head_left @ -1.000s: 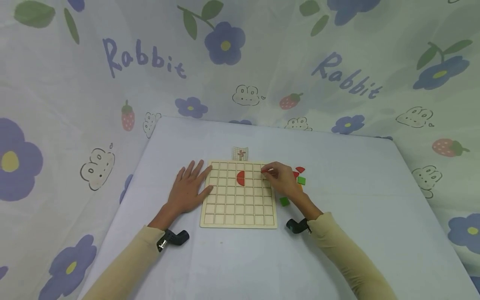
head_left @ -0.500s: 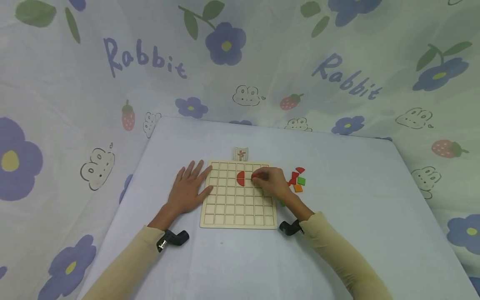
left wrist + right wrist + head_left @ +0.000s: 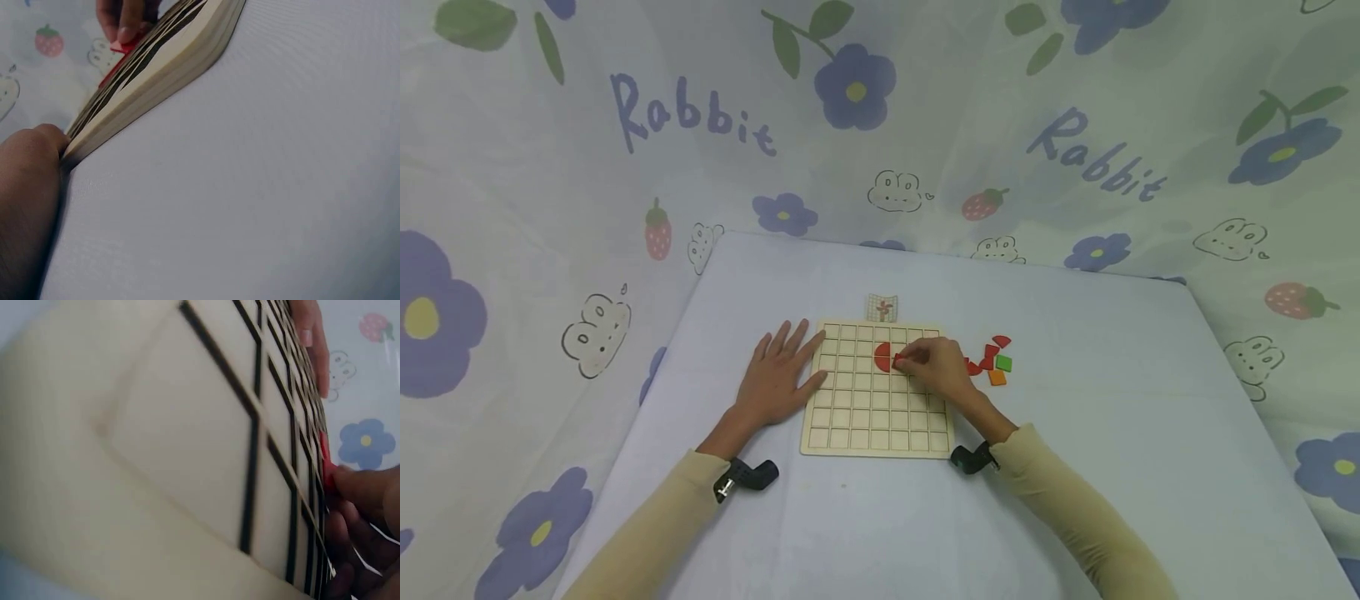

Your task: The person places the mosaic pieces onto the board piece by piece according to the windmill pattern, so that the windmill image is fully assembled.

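Observation:
A wooden grid board (image 3: 850, 421) lies flat on the white table, with red quarter-circle pieces (image 3: 882, 357) set side by side in its upper middle cells. Just right of them my right hand (image 3: 942, 367) pinches a small red piece (image 3: 898, 360) between thumb and fingertips, low over the board. In the right wrist view the red piece (image 3: 329, 472) is at the thumb tip, its outline partly hidden by the fingers. My left hand (image 3: 775, 379) lies with fingers spread at the board's left side, index fingertip and thumb touching its edge.
Right of the board lie loose red pieces (image 3: 989, 357), a green square (image 3: 1003, 363) and an orange square (image 3: 997, 377). A small pattern card (image 3: 882, 307) showing a red pinwheel-like figure sits behind the board. A printed cloth (image 3: 895, 125) hangs beyond the table's back edge.
My right hand has moved left across the board with the red piece, from its right edge to beside the placed red pieces. The left hand has stayed where it was.

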Action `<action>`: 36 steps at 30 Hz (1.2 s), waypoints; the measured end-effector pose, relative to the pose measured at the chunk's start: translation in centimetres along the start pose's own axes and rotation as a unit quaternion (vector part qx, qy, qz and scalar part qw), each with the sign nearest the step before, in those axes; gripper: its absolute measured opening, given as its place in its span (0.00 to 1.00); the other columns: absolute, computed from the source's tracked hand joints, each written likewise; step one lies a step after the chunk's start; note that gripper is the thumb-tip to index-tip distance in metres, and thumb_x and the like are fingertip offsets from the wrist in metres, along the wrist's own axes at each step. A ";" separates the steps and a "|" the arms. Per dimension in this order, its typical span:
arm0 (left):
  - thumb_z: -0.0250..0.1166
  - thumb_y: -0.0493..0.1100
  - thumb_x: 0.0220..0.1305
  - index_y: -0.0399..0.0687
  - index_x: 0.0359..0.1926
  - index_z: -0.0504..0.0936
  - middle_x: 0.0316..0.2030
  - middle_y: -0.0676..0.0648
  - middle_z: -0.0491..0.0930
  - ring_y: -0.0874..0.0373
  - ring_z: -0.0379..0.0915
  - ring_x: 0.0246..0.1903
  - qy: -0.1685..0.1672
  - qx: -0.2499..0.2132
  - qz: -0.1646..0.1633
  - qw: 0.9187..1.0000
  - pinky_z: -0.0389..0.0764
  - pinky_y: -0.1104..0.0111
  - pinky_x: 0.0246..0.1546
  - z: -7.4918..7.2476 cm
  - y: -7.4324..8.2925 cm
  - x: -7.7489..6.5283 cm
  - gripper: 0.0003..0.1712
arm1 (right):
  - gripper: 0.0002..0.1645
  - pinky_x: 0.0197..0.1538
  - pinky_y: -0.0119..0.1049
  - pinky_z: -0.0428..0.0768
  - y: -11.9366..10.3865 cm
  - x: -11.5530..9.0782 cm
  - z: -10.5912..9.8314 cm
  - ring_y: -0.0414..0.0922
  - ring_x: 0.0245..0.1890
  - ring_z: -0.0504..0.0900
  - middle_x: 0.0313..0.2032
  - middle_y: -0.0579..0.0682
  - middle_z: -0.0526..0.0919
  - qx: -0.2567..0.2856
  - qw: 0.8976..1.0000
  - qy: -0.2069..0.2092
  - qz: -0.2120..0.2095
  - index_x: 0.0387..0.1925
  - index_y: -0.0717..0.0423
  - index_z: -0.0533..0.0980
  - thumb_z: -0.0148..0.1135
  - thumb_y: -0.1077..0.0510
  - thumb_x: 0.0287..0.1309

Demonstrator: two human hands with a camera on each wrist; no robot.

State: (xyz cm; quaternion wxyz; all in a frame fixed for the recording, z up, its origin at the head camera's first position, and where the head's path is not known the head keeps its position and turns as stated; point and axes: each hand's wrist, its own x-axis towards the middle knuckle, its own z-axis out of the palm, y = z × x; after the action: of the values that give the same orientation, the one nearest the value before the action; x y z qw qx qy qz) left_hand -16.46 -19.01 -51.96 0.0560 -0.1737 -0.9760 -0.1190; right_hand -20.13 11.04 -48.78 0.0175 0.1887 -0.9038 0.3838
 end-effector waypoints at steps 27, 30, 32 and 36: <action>0.45 0.68 0.70 0.55 0.77 0.57 0.76 0.42 0.49 0.42 0.37 0.74 0.011 0.000 0.001 1.000 0.39 0.46 0.71 0.3 0.0 0.0 0.41 | 0.11 0.31 0.36 0.77 -0.2 -0.8 -1.2 0.42 0.27 0.77 0.27 0.46 0.79 0.003 0.999 -0.033 0.025 0.38 0.57 0.83 0.74 0.60 0.53; 0.45 0.68 0.70 0.55 0.77 0.57 0.76 0.42 0.49 0.42 0.37 0.74 0.010 -0.001 0.001 1.000 0.40 0.46 0.71 0.2 0.0 0.0 0.41 | 0.11 0.33 0.37 0.78 0.1 -1.0 -1.6 0.42 0.28 0.78 0.27 0.45 0.79 -0.017 0.999 -0.024 0.031 0.38 0.57 0.83 0.74 0.59 0.52; 0.45 0.68 0.70 0.55 0.77 0.57 0.76 0.42 0.49 0.42 0.37 0.74 0.009 -0.002 0.000 1.000 0.39 0.46 0.71 0.1 0.0 0.0 0.41 | 0.11 0.33 0.38 0.78 0.2 -1.0 -1.8 0.43 0.29 0.78 0.27 0.46 0.80 -0.025 0.999 -0.020 0.036 0.38 0.57 0.84 0.74 0.59 0.52; 0.45 0.68 0.70 0.55 0.77 0.57 0.76 0.42 0.49 0.42 0.37 0.74 0.006 0.000 -0.001 1.000 0.40 0.45 0.71 0.0 0.0 0.0 0.41 | 0.11 0.33 0.38 0.78 0.4 -1.1 -2.0 0.44 0.29 0.78 0.28 0.46 0.80 -0.025 0.998 -0.018 0.054 0.38 0.57 0.84 0.74 0.58 0.53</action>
State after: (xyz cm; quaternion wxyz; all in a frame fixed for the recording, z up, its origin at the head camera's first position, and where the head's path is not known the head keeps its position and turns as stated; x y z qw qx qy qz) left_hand -16.45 -19.00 -51.94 0.0619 -0.1721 -0.9758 -0.1202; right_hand -19.46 13.03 -47.88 -0.0151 0.1457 -0.9221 0.3581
